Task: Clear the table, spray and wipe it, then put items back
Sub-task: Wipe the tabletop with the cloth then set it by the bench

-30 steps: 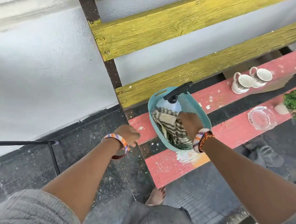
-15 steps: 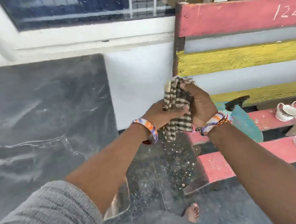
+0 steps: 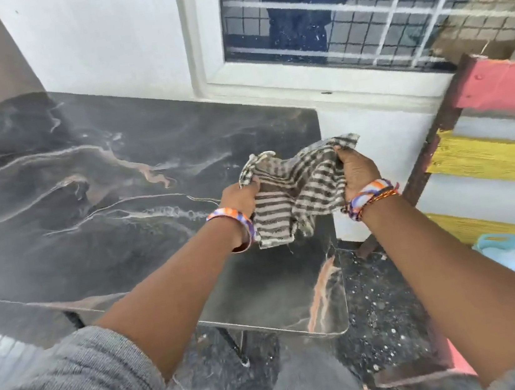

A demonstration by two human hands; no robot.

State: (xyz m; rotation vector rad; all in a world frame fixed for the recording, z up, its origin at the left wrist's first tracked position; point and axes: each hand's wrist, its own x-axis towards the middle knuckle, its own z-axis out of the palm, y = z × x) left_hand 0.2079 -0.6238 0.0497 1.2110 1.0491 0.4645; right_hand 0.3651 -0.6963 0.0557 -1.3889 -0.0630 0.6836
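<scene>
Both hands, left (image 3: pixel 239 197) and right (image 3: pixel 356 172), grip a striped brown-and-cream cloth (image 3: pixel 295 190) stretched between them above the dark marble-patterned tabletop (image 3: pixel 85 191); spreading it flat first should wipe that tabletop more evenly.

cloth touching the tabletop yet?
No, the striped cloth is held up above the dark table, gripped by the left hand and the right hand.
</scene>
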